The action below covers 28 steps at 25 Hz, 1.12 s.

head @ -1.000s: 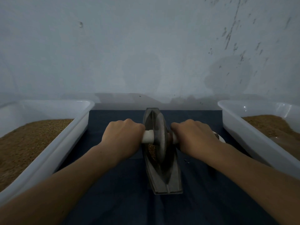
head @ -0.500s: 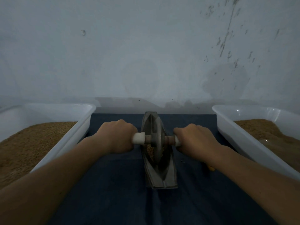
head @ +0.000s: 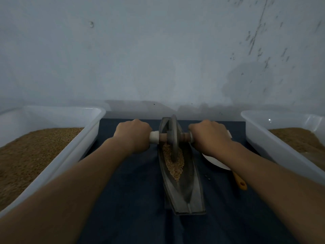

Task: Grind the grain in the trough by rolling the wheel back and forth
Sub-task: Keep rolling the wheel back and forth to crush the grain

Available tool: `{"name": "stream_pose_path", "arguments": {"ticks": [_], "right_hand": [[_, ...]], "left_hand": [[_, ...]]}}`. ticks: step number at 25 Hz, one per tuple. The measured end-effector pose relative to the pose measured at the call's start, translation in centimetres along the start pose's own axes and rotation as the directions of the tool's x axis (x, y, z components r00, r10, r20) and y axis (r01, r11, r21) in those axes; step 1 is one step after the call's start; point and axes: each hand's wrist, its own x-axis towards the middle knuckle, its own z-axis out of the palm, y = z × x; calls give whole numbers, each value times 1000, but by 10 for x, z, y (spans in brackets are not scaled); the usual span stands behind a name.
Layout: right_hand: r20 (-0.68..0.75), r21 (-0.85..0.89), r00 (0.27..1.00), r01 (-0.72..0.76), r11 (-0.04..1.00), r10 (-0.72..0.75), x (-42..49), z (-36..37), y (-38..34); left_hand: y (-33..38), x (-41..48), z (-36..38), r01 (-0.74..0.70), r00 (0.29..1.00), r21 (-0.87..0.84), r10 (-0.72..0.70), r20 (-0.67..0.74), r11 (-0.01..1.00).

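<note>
on a dark blue cloth (head: 133,199), a grey boat-shaped metal trough (head: 186,196) is laid lengthwise, with a grey metal disc wheel (head: 174,138) stood at its far end. its wooden axle (head: 162,137) is gripped tight by the left hand (head: 133,136) and right hand (head: 209,138). tan grain (head: 173,164) is heaped mid-trough.

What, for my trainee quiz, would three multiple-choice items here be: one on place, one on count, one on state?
1. Where in the trough is the wheel? A far end B near end C outside it
2. How many white tubs are there? A one B two C three
3. Which hands grip the axle? A both B left only C neither
A: the wheel stands at the far tip. B: left tub, right tub. A: left hand and right hand each wrap an axle end.
</note>
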Motion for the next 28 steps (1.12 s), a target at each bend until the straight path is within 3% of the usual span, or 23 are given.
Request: {"name": "stream_pose_path", "arguments": {"ticks": [4, 9, 12, 20, 23, 28], "right_hand": [[-4, 45, 1000, -9, 999, 9, -40, 2, 0], [-44, 113, 999, 8, 994, -3, -80, -9, 9], [5, 97, 997, -73, 993, 73, -68, -5, 7], [69, 79, 997, -43, 996, 38, 10, 1, -4], [8, 40, 1000, -8, 999, 8, -25, -7, -9], [-167, -54, 985, 41, 998, -50, -82, -24, -12]], "left_hand": [[8, -26, -14, -123, 992, 61, 125, -26, 991], [16, -61, -18, -95, 989, 144, 110, -100, 985], [15, -49, -14, -49, 989, 164, 71, -129, 985], [13, 6, 1, 29, 987, 87, -15, -157, 996], [16, -28, 2, 3, 989, 61, 6, -149, 998], [20, -76, -3, -35, 969, 158, 72, -237, 987]]}}
